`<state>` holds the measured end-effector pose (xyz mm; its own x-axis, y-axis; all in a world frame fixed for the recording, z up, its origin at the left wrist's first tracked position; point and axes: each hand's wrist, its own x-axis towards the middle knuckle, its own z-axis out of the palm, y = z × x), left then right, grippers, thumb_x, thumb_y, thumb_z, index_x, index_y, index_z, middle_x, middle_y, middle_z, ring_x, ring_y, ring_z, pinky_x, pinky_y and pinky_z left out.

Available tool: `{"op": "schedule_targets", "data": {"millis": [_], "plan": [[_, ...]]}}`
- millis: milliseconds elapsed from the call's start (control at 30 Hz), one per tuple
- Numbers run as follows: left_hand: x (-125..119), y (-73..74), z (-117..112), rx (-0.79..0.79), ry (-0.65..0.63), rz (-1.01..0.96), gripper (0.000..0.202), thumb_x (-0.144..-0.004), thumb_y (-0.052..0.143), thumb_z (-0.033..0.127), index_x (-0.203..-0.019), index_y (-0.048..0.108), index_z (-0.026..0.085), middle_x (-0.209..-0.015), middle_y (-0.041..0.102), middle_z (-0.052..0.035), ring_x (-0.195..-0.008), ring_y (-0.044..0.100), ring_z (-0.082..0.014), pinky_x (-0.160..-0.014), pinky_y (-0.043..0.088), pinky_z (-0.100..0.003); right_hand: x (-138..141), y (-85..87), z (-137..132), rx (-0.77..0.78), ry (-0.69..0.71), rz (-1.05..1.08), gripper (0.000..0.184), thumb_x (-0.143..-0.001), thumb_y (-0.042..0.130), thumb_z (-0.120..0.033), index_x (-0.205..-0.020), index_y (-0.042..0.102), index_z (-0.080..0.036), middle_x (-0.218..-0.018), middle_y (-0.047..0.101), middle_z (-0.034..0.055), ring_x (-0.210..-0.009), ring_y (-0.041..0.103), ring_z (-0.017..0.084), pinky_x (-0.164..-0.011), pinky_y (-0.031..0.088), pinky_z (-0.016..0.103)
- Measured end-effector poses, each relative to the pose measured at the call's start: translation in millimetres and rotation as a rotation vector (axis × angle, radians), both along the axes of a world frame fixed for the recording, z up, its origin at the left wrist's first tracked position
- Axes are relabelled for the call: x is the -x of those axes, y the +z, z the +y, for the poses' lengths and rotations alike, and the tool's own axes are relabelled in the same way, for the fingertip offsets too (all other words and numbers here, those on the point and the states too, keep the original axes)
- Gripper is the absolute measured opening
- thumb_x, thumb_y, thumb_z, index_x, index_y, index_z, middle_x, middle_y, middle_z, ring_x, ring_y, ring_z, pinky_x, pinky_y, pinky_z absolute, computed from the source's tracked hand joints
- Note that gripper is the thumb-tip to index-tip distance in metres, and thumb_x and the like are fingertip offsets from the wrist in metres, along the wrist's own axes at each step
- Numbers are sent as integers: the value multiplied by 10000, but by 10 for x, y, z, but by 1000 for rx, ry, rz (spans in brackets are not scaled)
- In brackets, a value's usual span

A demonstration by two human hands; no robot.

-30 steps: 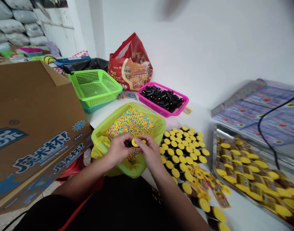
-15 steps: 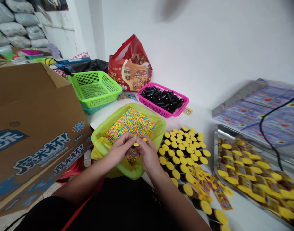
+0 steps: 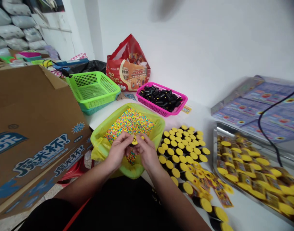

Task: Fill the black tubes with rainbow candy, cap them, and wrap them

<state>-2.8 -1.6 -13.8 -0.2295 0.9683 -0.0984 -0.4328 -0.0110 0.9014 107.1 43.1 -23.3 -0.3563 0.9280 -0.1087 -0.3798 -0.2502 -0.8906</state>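
A person's left hand (image 3: 118, 150) and right hand (image 3: 147, 152) close together over a small yellow-capped piece (image 3: 134, 140), its top showing between the fingertips as both hands pinch it. Much of the piece is hidden by the fingers. The hands work directly above multicoloured candy beads (image 3: 129, 123), heaped in a basket lined with a yellow-green plastic bag (image 3: 149, 128) on a white counter (image 3: 200, 117).

To the right, black tubes topped with yellow caps (image 3: 183, 149) stand in close rows, and printed wrappers (image 3: 222, 195) lie scattered by the nearest ones. Further right, a steel tray (image 3: 221, 130) holds a dense layer of yellow-topped wrapped packs (image 3: 245, 163), next to a stack of printed sheets (image 3: 264, 107).

A pink basket (image 3: 154, 108) still holds a loose pile of black tubes (image 3: 161, 99) without yellow caps, and the bead supply remains deep, so the work appears well advanced but unfinished.

A bright green basket (image 3: 106, 96), a large cardboard box (image 3: 33, 128) and a red printed bag (image 3: 127, 67) stand nearby.
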Motion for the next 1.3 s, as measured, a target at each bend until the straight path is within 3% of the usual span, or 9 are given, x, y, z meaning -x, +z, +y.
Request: {"op": "schedule_targets", "data": {"millis": [133,233,500,767,867,1033,1167,1233,1300], "plan": [[71,54,3,9,-68,-63,323,-794,711,465,-760,558,183,-596,563,32,-426,445,-64,-392,271,-183,-171,2,80,8,245,140,402,-780,687,-579,-870,684,-187,-703,642,18,-602,613,168,-498,421,266],[89,68,-5,13,-93,-69,322,-773,733,463,-768,581,180,-606,573,29,-429,457,-63,-388,271,-185,-237,1,103,18,298,163,381,-742,745,-533,-903,699,-191,-711,666,20,-607,630,176,-503,432,267],[53,61,5,2,-180,59,316,-805,701,463,-738,587,176,-580,582,26,-415,434,-61,-411,230,-207,-146,44,-4,-24,54,-18,246,-698,804,-390,-794,665,-211,-653,642,-33,-479,548,108,-456,391,236],[63,54,45,0,-206,153,318,-769,735,443,-692,591,170,-554,515,49,-415,375,-51,-409,242,-204,-167,52,-23,-113,-31,-100,210,-706,742,-370,-805,611,-239,-616,579,-60,-460,484,102,-433,347,226],[70,53,105,21,-229,159,298,-781,725,438,-743,594,173,-594,547,47,-421,429,-54,-413,298,-195,-269,163,-4,-295,27,-286,162,-785,659,-392,-848,616,-249,-700,610,-29,-585,576,145,-513,415,258],[13,95,182,77,-334,158,337,-787,711,481,-837,570,179,-579,559,52,-390,483,-71,-381,337,-186,-474,360,30,-858,4,-693,149,-736,678,-249,-881,651,-267,-798,630,-8,-753,575,175,-697,432,305],[-26,118,184,101,-400,142,440,-775,688,570,-941,538,191,-716,651,12,-476,608,-121,-378,395,-194,-780,389,467,-897,-223,-949,98,-745,660,-296,-826,631,-249,-756,627,-3,-690,557,177,-668,417,299],[-10,108,183,109,-356,115,456,-774,677,588,-942,533,189,-755,665,1,-500,623,-124,-382,406,-191,-1011,386,879,-756,-412,-1195,153,-772,639,-346,-871,627,-230,-782,646,14,-710,574,190,-678,425,302],[15,85,190,119,-325,107,443,-771,686,575,-911,545,180,-747,666,-2,-492,614,-114,-381,397,-183,-1240,361,1325,-576,-479,-1532,242,-814,602,-356,-997,621,-199,-920,685,60,-828,615,217,-716,432,301]]}}
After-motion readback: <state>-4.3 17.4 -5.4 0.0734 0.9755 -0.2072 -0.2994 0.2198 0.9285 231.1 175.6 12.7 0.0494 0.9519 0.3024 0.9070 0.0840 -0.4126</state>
